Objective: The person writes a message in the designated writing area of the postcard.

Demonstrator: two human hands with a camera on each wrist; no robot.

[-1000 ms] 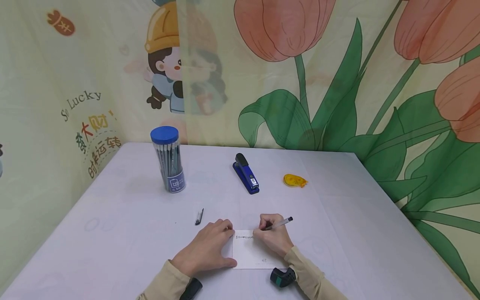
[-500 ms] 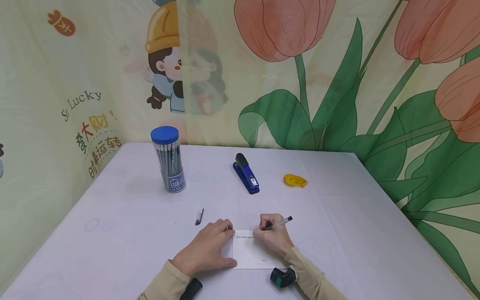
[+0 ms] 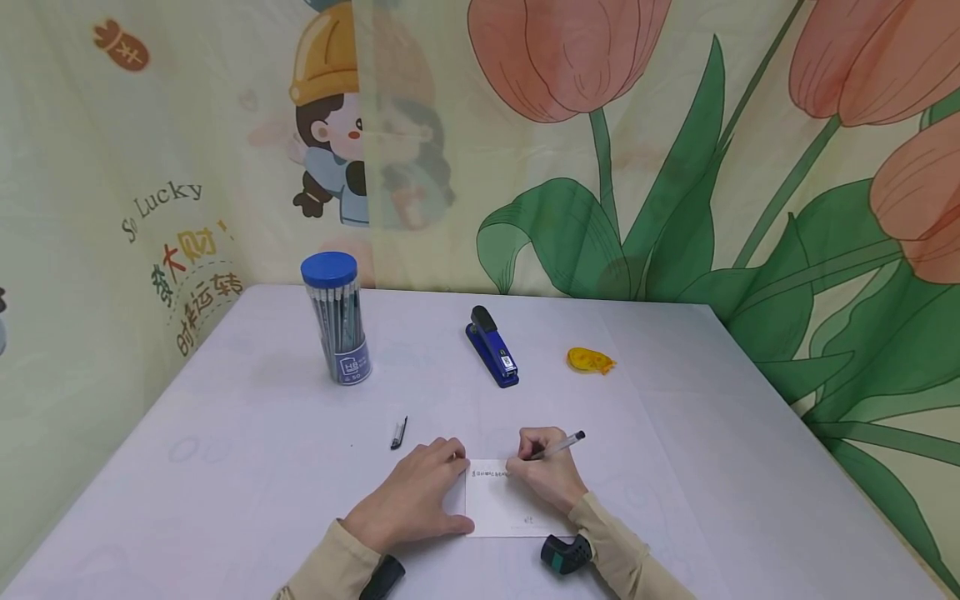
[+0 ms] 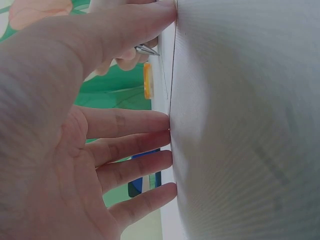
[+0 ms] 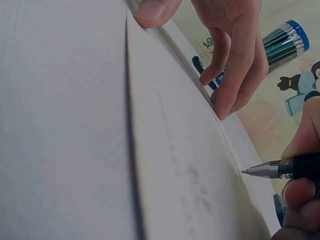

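My right hand point(image 3: 551, 479) pinches a clear-barrelled pen point(image 3: 562, 447) over a white sheet of paper point(image 3: 498, 508). In the right wrist view the metal tip of the pen point(image 5: 265, 170) meets the paper at the end of a row of small handwriting. More marks stand lower on the sheet. My left hand point(image 3: 416, 496) lies at the sheet's left edge, thumb and fingers spread, fingertips pressing at the paper and table. The left wrist view shows these fingers point(image 4: 135, 162) mostly straight, with nothing gripped. Up and left of the left hand lies a small clear-and-black pen cap point(image 3: 399, 433).
At the back left of the white table point(image 3: 675, 500) stands a blue-lidded jar of pencils point(image 3: 337, 321). A blue stapler point(image 3: 491, 348) lies behind the hands. To its right is a small yellow, fish-shaped item point(image 3: 589, 361). A printed curtain hangs behind the table.
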